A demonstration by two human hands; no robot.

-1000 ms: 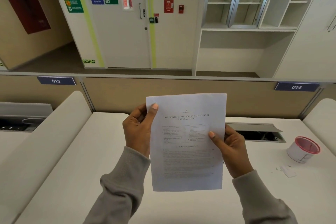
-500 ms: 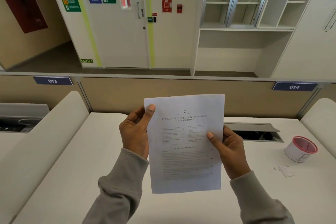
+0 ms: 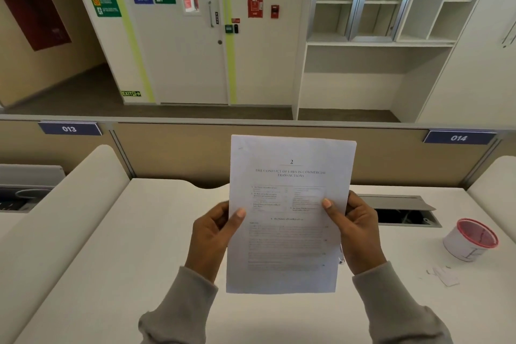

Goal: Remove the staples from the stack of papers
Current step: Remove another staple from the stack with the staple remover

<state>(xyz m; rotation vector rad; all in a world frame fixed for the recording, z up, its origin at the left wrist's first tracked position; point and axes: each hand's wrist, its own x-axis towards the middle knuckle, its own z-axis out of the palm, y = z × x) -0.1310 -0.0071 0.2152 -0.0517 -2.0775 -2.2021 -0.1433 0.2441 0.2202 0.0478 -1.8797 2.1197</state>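
Now, with papers [image 3: 290,232] held upright over the desk [image 3: 139,246], left hand [image 3: 212,234] and right hand [image 3: 358,234] each pinching a side edge, thumb in front, steady both grips and scan the top corners for staples, too small to make out.

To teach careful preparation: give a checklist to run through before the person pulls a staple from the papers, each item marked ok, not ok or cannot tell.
1. Grip on papers by left hand and right hand: ok.
2. Printed page facing the person: ok.
3. Staple found: cannot tell; only a faint mark near the top left corner.
4. Remover at hand: cannot tell; something small glints below the right hand.
5. The cup stands on the desk: ok.
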